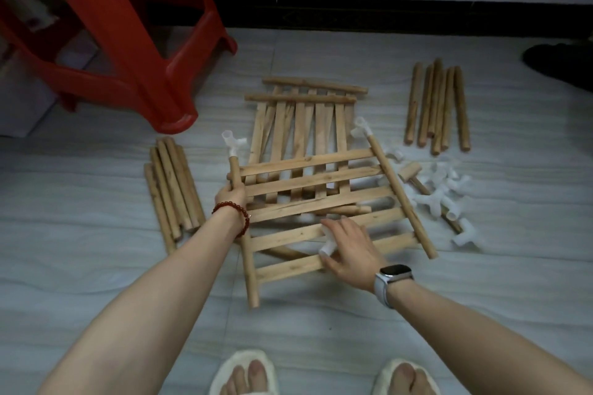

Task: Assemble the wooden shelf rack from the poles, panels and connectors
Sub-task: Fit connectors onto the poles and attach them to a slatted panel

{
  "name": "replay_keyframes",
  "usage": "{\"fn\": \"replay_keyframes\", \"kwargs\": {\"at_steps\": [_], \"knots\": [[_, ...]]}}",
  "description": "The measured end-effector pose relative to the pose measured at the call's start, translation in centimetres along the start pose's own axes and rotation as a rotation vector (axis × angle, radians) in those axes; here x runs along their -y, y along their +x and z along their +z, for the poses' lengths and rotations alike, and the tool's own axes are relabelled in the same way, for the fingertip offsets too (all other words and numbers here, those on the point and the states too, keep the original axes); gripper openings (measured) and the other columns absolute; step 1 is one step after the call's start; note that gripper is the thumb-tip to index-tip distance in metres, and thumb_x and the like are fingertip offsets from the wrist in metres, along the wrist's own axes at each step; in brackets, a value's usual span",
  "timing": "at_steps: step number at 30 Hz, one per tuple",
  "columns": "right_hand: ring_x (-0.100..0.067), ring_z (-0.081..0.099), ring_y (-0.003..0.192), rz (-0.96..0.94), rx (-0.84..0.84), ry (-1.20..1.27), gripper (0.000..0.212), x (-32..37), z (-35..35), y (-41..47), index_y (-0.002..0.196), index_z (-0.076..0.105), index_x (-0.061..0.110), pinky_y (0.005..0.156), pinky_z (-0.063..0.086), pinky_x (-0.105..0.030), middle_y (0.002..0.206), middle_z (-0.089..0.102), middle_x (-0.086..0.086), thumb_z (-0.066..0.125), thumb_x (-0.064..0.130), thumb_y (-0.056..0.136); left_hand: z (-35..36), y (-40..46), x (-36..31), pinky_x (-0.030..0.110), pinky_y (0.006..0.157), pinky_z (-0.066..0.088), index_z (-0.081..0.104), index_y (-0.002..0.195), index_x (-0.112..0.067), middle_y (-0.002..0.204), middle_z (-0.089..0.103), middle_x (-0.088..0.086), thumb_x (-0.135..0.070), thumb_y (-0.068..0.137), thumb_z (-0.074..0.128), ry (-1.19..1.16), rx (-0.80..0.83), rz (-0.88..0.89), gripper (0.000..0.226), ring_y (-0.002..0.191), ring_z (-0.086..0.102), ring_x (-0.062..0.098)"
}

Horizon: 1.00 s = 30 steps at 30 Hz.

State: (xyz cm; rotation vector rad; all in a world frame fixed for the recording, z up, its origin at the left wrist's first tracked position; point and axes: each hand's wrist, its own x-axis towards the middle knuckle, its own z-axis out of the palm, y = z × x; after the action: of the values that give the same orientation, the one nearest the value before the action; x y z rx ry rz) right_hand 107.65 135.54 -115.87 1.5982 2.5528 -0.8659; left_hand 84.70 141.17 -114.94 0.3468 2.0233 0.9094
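Slatted wooden panel point(321, 199) lies tilted at the middle of the tiled floor point(321, 314), its slats running across between two side poles. On the left side pole point(247, 253) a white three-way connector point(233, 145) caps the far end, and a second white connector point(361, 128) caps the far end of the right side pole point(401, 196). The left hand point(231, 196), with a red bead bracelet point(236, 215) at its wrist, grips the left side pole just below its connector, fingers curled round the wood. The right hand point(349, 248), a smartwatch point(393, 279) on its wrist, rests over the near slats with fingers curled round a loose white connector point(329, 239). A short wooden pole point(345, 210) lies under the panel, just beyond that hand.

Beneath the panel, toward twelve o'clock, two more slatted panels point(305, 112) lie stacked. At nine o'clock a bundle of loose poles point(173, 189) lies on the floor; at two o'clock another bundle of poles point(438, 106) lies well apart from the panel. At three o'clock, just beside the right side pole, sits a heap of white connectors point(439, 192) with a small wooden mallet point(410, 171) among them. A red plastic stool point(122, 35) stands at ten o'clock. At six o'clock two feet in pale slippers point(321, 375) show at the lower edge.
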Motion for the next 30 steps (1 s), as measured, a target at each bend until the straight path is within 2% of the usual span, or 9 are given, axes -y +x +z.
{"fn": "replay_keyframes", "kwargs": {"at_steps": [2, 5, 10, 12, 15, 19, 23, 27, 30], "knots": [[-0.02, 0.028, 0.132, 0.029, 0.001, 0.067, 0.061, 0.1, 0.0, 0.2, 0.144, 0.026, 0.017, 0.11, 0.025, -0.044, 0.139, 0.035, -0.004, 0.051, 0.036, 0.092, -0.4, -1.1, 0.4, 0.034, 0.094, 0.039, 0.032, 0.143, -0.013, 0.138, 0.044, 0.011, -0.028, 0.095, 0.046, 0.109, 0.067, 0.056, 0.052, 0.121, 0.047, 0.031], [-0.021, 0.032, 0.132, 0.067, -0.021, 0.131, 0.064, 0.2, -0.1, 0.3, 0.144, 0.026, 0.017, 0.111, 0.026, -0.042, 0.14, 0.035, -0.003, 0.056, 0.035, 0.09, -1.5, -3.3, 3.2, 0.041, 0.101, 0.038, 0.028, 0.143, -0.008, 0.141, 0.039, 0.019, -0.03, 0.094, 0.049, 0.3, 0.08, -0.008, 0.058, 0.124, 0.043, 0.035], [-0.017, 0.038, 0.124, 0.034, -0.075, 0.13, 0.071, 1.8, 0.1, -0.5, 0.141, 0.029, 0.018, 0.103, 0.033, -0.032, 0.135, 0.04, 0.0, 0.064, 0.041, 0.083, -3.5, -7.3, 7.0, 0.036, 0.054, 0.054, 0.044, 0.114, -0.009, 0.092, 0.057, 0.012, -0.031, 0.1, 0.04, 0.057, 0.357, -0.353, 0.027, 0.065, 0.066, 0.025], [-0.011, 0.047, 0.105, 0.001, -0.045, 0.243, 0.067, 2.8, 0.0, -1.5, 0.132, 0.035, 0.021, 0.083, 0.041, -0.022, 0.125, 0.044, 0.002, 0.07, 0.04, 0.079, -3.6, -7.5, 6.9, 0.032, 0.047, 0.053, 0.045, 0.112, -0.007, 0.086, 0.056, 0.013, -0.029, 0.1, 0.038, 0.062, 0.352, -0.307, 0.026, 0.06, 0.063, 0.023], [-0.009, 0.052, 0.085, 0.005, -0.019, 0.433, 0.053, 4.1, -0.4, -3.2, 0.114, 0.033, 0.025, 0.067, 0.042, -0.017, 0.107, 0.047, 0.005, 0.072, 0.035, 0.079, -3.6, -7.8, 6.5, 0.033, 0.061, 0.05, 0.053, 0.103, -0.005, 0.085, 0.056, 0.011, -0.033, 0.1, 0.035, 0.185, 0.347, -0.242, 0.032, 0.071, 0.058, 0.022], [-0.011, 0.049, 0.081, 0.07, 0.085, 0.567, 0.041, 5.7, -0.1, -4.1, 0.102, 0.037, 0.022, 0.063, 0.038, -0.018, 0.1, 0.047, 0.005, 0.07, 0.033, 0.081, -3.8, -8.7, 6.6, 0.029, 0.071, 0.043, 0.059, 0.101, -0.006, 0.094, 0.06, 0.011, -0.02, 0.096, 0.046, 0.275, 0.377, -0.142, 0.02, 0.083, 0.056, 0.021], [-0.019, 0.051, 0.081, 0.204, 0.117, 0.769, 0.021, 6.9, 1.1, -5.0, 0.086, 0.046, 0.017, 0.071, 0.042, -0.029, 0.087, 0.054, 0.0, 0.066, 0.024, 0.085, -3.9, -9.8, 6.2, 0.012, 0.056, 0.042, 0.062, 0.103, -0.004, 0.092, 0.065, 0.008, -0.019, 0.094, 0.051, 0.38, 0.472, 0.01, 0.02, 0.078, 0.061, 0.013], [-0.019, 0.054, 0.081, 0.311, 0.039, 0.739, 0.028, 7.2, 1.3, -6.4, 0.072, 0.042, 0.02, 0.074, 0.042, -0.033, 0.082, 0.06, -0.003, 0.066, 0.028, 0.083, -4.0, -10.7, 6.1, 0.004, 0.046, 0.041, 0.062, 0.095, -0.006, 0.087, 0.065, 0.005, -0.019, 0.094, 0.054, 0.336, 0.508, 0.04, 0.016, 0.07, 0.062, 0.009], [-0.021, 0.065, 0.064, 0.31, 0.067, 0.739, 0.026, 6.9, 1.3, -8.0, 0.077, 0.039, 0.02, 0.057, 0.048, -0.035, 0.075, 0.063, -0.005, 0.058, 0.035, 0.087, -4.3, -11.0, 6.1, 0.003, 0.046, 0.041, 0.062, 0.092, -0.005, 0.084, 0.065, 0.006, -0.018, 0.093, 0.055, 0.28, 0.527, 0.05, 0.016, 0.069, 0.062, 0.009]]}}
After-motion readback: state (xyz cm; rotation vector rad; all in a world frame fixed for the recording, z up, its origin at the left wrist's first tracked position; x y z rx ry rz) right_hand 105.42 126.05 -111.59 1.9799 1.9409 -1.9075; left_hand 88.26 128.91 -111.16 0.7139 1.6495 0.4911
